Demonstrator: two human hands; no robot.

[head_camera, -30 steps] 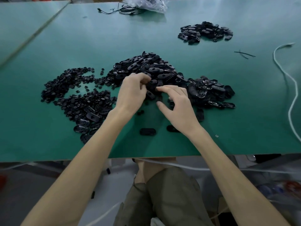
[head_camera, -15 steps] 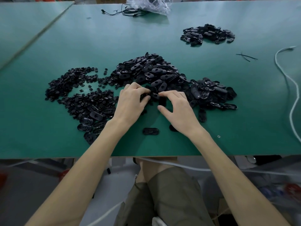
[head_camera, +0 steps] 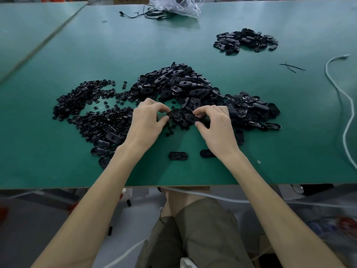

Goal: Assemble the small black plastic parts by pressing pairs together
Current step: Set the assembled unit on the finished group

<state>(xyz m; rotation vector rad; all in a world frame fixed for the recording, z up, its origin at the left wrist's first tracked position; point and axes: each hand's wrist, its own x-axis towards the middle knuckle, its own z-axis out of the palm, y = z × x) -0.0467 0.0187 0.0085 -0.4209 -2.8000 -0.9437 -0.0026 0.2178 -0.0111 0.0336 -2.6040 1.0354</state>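
Observation:
A big heap of oval black plastic shells [head_camera: 179, 84] lies in the middle of the green table [head_camera: 58, 171]. Left of it spreads a heap of smaller black pieces [head_camera: 87, 105]. My left hand [head_camera: 146, 124] pinches a black oval part [head_camera: 174, 114] between thumb and forefinger at the heap's near edge. My right hand [head_camera: 216, 126] pinches another oval shell [head_camera: 193, 118] just right of it. The two parts are close together; whether they touch I cannot tell.
Two single oval parts [head_camera: 178, 156] lie near the table's front edge between my wrists. A smaller pile of black parts [head_camera: 245, 40] sits at the back right. A white cord [head_camera: 345, 117] runs along the right side, and a plastic bag with cables [head_camera: 173, 6] lies at the far edge.
Both hands came down from the heap towards me and drew slightly apart, each now pinching its own oval part.

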